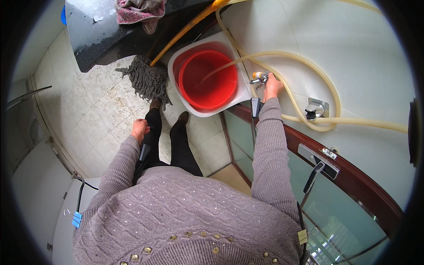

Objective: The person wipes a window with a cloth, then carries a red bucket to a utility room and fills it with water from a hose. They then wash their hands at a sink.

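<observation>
My right hand (pixel 273 87) grips the metal taps (pixel 261 78) on the tiled wall, its fingers partly hidden behind the fittings. One tap carries an orange and white part. Left of the taps, a red plastic bucket (pixel 208 79) sits in a white basin (pixel 243 94). A pale yellow hose (pixel 281 53) arches over from the wall side, and its end reaches into the bucket. My left hand (pixel 140 128) hangs beside my left leg with its fingers curled and nothing visible in it. Ahead of my feet, a grey string mop head (pixel 145 78) lies on the floor.
The mop's orange handle (pixel 188 28) leans past a dark stone counter (pixel 99 39) with a pink and grey rag (pixel 140 11). A glass door (pixel 278 145) with a brown frame and a lever handle (pixel 314 177) stands at my right. Floor tiles (pixel 96 109) look dirty.
</observation>
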A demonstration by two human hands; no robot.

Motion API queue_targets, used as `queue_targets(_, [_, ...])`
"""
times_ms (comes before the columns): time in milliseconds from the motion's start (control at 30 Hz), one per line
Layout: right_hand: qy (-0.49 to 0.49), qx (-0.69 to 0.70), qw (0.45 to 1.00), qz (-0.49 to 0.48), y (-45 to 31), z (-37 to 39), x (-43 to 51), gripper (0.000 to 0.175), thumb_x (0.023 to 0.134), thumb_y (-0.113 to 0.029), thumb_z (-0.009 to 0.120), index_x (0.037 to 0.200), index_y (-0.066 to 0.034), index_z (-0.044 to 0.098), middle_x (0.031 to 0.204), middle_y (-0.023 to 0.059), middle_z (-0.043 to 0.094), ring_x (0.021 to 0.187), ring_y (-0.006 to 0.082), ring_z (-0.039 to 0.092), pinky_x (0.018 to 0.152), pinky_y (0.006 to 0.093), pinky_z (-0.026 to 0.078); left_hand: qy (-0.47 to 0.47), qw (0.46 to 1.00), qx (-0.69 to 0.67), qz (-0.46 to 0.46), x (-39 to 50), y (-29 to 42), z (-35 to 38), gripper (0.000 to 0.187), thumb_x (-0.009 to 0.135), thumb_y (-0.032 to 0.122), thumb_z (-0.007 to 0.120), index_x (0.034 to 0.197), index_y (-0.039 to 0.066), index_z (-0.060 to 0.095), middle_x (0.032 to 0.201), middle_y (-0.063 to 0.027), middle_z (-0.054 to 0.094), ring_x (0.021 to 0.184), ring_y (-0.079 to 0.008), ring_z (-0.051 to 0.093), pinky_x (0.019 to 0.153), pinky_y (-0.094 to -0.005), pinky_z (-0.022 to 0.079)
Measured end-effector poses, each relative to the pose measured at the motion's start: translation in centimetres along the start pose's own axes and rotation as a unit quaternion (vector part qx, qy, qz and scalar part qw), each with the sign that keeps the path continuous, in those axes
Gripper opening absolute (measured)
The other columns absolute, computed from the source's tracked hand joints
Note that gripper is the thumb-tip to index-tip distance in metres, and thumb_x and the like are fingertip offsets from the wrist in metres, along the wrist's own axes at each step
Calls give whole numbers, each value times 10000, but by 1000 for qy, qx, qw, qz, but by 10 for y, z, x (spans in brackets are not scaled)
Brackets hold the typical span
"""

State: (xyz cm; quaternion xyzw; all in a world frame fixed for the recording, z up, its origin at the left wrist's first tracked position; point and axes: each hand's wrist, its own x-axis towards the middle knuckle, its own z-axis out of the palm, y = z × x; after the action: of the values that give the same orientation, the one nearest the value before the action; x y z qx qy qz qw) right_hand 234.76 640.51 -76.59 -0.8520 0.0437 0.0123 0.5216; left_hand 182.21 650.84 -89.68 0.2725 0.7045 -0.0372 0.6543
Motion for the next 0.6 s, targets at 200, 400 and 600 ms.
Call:
queue_targets(200, [-5, 12, 1000, 21, 2, 4, 5, 341, 742, 80, 645, 1065, 57, 538, 1008, 143, 592, 809, 223, 613, 681, 338, 521, 10, 1000, 3, 1, 7, -4, -1, 206, 849, 114, 489, 1027, 31, 553, 834, -64, 561, 644, -169, 566, 546, -298, 511])
queue_targets(400, [-4, 27, 999, 25, -3, 5, 1, 336, 732, 80, 643, 1054, 59, 549, 1014, 148, 593, 797, 219, 613, 669, 335, 520, 15, 1000, -2, -1, 10, -4, -3, 192, 843, 111, 493, 1011, 37, 546, 835, -63, 562, 645, -171, 564, 547, -301, 510])
queue_targets(600, [-10, 42, 999, 27, -2, 4, 0, 322, 720, 20, 648, 1031, 78, 588, 1012, 166, 623, 833, 224, 623, 716, 339, 503, 0, 1000, -7, 4, 7, -3, -3, 188, 833, 92, 480, 1000, 41, 549, 830, -60, 562, 642, -170, 561, 560, -310, 507])
